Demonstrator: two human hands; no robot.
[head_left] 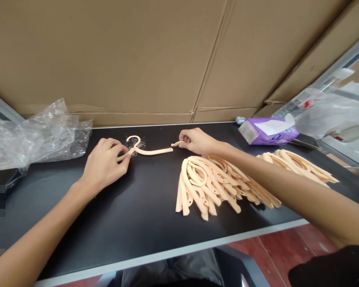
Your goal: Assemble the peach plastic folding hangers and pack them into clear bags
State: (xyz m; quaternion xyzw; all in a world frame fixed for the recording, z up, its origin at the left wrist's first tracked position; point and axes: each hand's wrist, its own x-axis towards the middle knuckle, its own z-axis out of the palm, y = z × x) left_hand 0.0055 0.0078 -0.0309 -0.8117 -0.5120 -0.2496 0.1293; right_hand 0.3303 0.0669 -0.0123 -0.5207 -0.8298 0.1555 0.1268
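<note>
My left hand (107,161) pinches one arm of a peach-coloured plastic hanger (152,152), whose hook curves up beside my fingertips. The hanger's other arm stretches to the right across the black tabletop. Just beyond that arm's tip, my right hand (196,140) grips a small peach-coloured hanger piece (176,144); most of this piece is hidden by my fingers. A small gap shows between the piece and the hanger arm. Below my right forearm lies a heap of hanger parts (209,183), curved and flat, some with holes near the ends.
Crumpled clear plastic wrap (38,135) lies on the left of the black table (131,223). A purple tissue pack (269,130) stands at the back right, behind a second pile of hanger parts (302,165). Cardboard (122,59) rises along the back edge.
</note>
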